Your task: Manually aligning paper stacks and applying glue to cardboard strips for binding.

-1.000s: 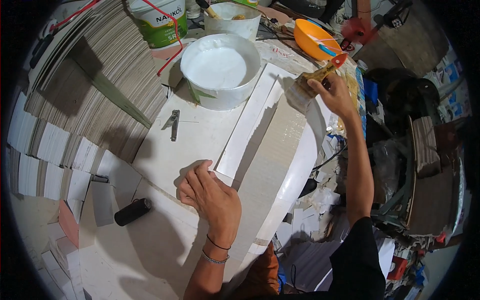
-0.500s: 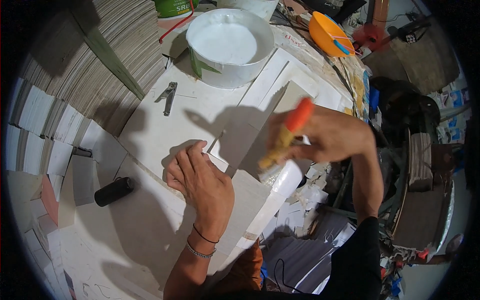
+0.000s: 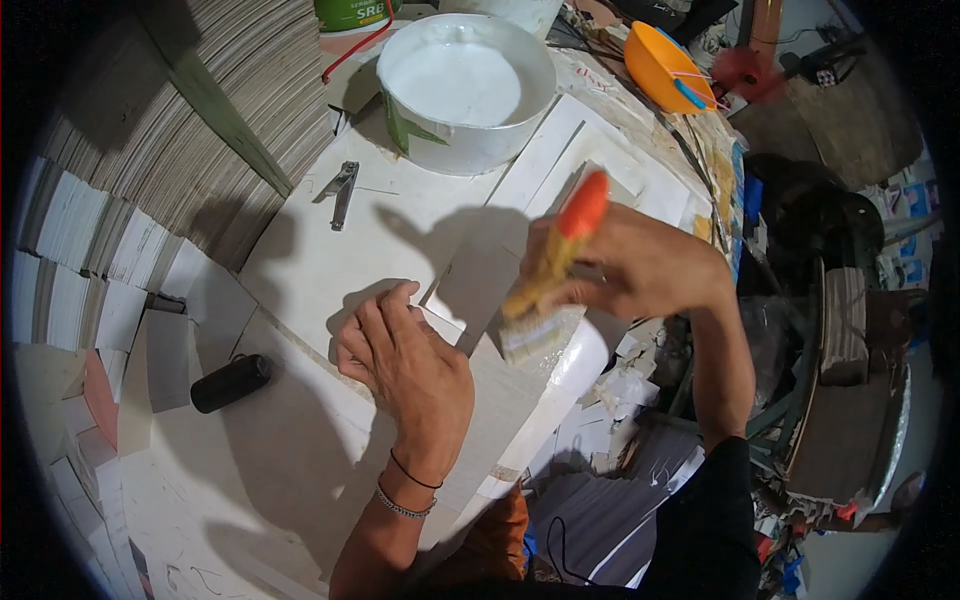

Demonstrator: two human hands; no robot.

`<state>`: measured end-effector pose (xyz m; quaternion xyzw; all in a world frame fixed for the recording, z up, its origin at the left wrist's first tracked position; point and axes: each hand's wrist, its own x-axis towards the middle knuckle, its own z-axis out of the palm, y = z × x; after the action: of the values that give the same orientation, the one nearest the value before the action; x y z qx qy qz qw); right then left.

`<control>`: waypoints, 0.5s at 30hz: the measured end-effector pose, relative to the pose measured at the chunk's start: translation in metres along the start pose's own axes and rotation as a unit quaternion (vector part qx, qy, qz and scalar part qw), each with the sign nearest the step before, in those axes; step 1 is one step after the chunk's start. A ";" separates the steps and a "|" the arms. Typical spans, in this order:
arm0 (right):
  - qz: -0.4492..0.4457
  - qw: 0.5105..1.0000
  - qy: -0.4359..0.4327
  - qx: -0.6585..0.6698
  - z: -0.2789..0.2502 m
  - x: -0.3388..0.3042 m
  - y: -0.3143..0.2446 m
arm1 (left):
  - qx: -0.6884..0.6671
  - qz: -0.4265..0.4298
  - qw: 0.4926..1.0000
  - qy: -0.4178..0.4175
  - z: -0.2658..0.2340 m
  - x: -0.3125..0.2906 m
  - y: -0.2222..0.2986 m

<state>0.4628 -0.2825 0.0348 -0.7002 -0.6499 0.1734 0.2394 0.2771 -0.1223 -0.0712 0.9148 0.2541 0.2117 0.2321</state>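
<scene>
My right hand (image 3: 655, 265) grips a flat paintbrush (image 3: 582, 208) with an orange-tipped, yellowish handle. Its pale bristles press on a flat grey cardboard piece (image 3: 490, 405), where a wet sheen shows near the right edge. My left hand (image 3: 412, 360) rests on the left side of the cardboard, fingers loosely bent and slightly apart, holding nothing I can see. Beyond the hands, a wide white pot (image 3: 465, 150) contains a white liquid (image 3: 465, 88). Glossy white sheet material (image 3: 575, 362) runs along the table's right edge beside the brush.
A nail clipper (image 3: 344, 195) lies left of the pot. Further left are a black cylinder (image 3: 230, 383) and tall stacks of board (image 3: 240, 90). An orange bowl (image 3: 660, 75) stands at the far right. Paper scraps (image 3: 610, 395) lie below the table's right edge.
The brush and my right hand have shifted slightly left, and the bristles now lie further left on the cardboard. My left hand stays in place. The whole view has shifted a little.
</scene>
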 end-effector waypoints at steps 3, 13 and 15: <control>0.070 0.996 0.047 0.022 -0.010 0.004 0.016 | 0.003 -0.006 1.000 -0.008 -0.002 0.001 0.000; 0.106 0.982 0.075 0.138 -0.015 -0.025 0.002 | -0.005 -0.009 1.000 -0.015 -0.002 0.001 0.003; 0.143 0.984 0.103 0.036 -0.004 -0.029 0.026 | 0.005 -0.004 1.000 -0.007 -0.002 0.000 0.001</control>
<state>0.4836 -0.3131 0.0219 -0.7909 -0.5084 0.1560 0.3028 0.2765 -0.1220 -0.0689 0.9161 0.2575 0.2029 0.2307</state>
